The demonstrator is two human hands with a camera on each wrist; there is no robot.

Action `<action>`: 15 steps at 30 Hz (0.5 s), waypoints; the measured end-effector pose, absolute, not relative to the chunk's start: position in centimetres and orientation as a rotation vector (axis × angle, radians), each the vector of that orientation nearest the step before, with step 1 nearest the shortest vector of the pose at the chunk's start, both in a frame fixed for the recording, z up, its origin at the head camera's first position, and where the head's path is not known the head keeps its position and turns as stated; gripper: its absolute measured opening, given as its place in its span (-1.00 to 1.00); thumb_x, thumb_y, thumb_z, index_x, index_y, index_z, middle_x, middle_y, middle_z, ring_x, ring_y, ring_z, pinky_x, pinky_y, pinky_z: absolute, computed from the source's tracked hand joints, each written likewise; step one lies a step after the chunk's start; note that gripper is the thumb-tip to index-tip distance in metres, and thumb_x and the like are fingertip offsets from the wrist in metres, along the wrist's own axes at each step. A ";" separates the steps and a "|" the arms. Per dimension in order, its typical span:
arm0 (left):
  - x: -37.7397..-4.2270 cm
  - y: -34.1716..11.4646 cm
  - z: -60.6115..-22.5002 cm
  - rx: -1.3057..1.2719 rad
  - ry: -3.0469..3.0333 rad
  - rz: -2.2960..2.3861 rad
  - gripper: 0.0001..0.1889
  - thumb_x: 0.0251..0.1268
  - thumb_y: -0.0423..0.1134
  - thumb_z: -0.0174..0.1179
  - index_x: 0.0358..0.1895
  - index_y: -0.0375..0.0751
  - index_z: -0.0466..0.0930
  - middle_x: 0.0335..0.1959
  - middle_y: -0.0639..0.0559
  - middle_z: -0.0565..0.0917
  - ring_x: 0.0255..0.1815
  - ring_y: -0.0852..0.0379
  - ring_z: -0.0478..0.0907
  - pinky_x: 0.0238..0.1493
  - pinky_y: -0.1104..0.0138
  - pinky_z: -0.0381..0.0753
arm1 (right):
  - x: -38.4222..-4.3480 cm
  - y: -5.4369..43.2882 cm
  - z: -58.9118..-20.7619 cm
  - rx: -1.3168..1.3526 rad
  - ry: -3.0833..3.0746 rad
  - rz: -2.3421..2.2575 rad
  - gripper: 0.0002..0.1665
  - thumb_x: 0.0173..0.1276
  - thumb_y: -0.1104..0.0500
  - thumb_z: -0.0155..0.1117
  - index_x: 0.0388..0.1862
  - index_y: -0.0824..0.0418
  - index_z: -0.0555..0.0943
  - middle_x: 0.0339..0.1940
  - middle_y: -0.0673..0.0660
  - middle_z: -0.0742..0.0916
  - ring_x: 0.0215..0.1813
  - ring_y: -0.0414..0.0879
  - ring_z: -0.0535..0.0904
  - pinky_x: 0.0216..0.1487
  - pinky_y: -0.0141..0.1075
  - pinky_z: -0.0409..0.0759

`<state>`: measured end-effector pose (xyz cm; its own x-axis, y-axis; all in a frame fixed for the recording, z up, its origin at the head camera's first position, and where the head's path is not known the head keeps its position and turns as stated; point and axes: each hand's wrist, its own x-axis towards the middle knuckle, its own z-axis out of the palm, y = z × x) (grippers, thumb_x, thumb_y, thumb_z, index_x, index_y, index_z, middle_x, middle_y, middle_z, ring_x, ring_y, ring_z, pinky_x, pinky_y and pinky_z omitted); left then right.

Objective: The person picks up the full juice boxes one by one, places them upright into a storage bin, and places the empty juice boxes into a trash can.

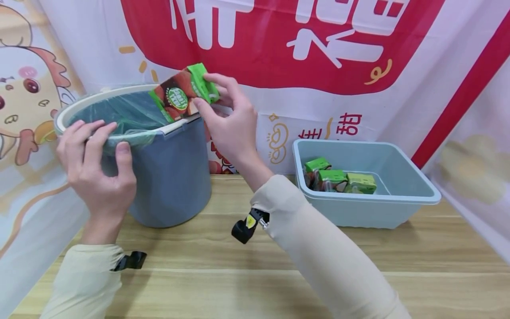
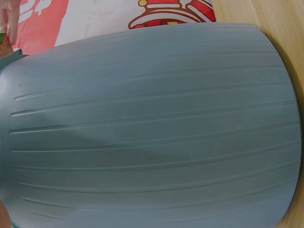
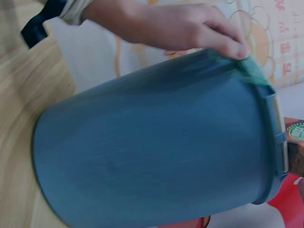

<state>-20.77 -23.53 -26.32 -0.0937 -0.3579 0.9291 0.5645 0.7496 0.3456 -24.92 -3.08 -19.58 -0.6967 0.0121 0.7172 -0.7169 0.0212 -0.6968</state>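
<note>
My right hand pinches a drink carton, green at its ends with a reddish-brown printed face, tilted over the right rim of a blue-grey trash bin. In the right wrist view the drink carton shows only partly, at the right edge. My left hand grips the bin's front-left rim, fingers over the top and thumb outside. A thin greenish plastic liner covers the rim there and hangs inside the bin. The ribbed side of the trash bin fills most of the left wrist view.
To the right stands a light-blue plastic basin with several green-topped cartons at its left end. Both containers stand on a wood-grain tabletop. Behind them hangs a printed red and white cloth.
</note>
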 end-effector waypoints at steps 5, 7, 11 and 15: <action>-20.7 -23.5 -26.2 -0.174 -1.479 -0.778 -0.49 0.29 0.05 0.17 0.06 -0.29 0.79 0.14 -0.32 0.73 0.42 -0.10 0.51 0.64 0.08 0.25 | -25.1 -3.7 -20.1 0.772 -1.824 1.666 -0.47 0.44 0.21 0.43 0.37 0.13 0.60 0.17 0.16 0.81 0.12 -0.22 0.77 0.19 -0.45 0.70; -20.7 -23.5 -26.2 -0.175 -1.475 -0.780 -0.49 0.29 0.05 0.17 0.05 -0.30 0.79 0.13 -0.32 0.73 0.42 -0.10 0.51 0.63 0.08 0.25 | -25.1 -4.0 -20.2 0.794 -1.867 1.629 -0.45 0.45 0.18 0.42 0.39 0.11 0.59 0.21 0.14 0.80 0.17 -0.24 0.75 0.23 -0.47 0.67; -20.6 -23.4 -26.2 -0.176 -1.472 -0.782 -0.49 0.28 0.05 0.17 0.05 -0.30 0.79 0.12 -0.34 0.73 0.41 -0.10 0.52 0.63 0.08 0.25 | -25.2 -4.5 -20.3 0.829 -1.947 1.548 -0.43 0.45 0.13 0.43 0.42 0.08 0.58 0.27 0.09 0.78 0.20 -0.23 0.73 0.22 -0.49 0.66; -20.7 -23.3 -26.3 -0.182 -1.472 -0.783 -0.49 0.28 0.05 0.17 0.05 -0.30 0.79 0.12 -0.34 0.73 0.41 -0.11 0.52 0.63 0.08 0.25 | -25.4 -4.7 -20.5 0.838 -2.003 1.472 -0.43 0.45 0.09 0.44 0.42 0.06 0.60 0.32 0.05 0.74 0.20 -0.25 0.70 0.17 -0.53 0.64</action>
<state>-20.73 -23.34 -26.28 -0.0930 -0.3591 0.9286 0.5693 0.7460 0.3455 -25.45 -4.69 -20.51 -0.6781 -0.1782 0.7130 -0.7337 0.2208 -0.6426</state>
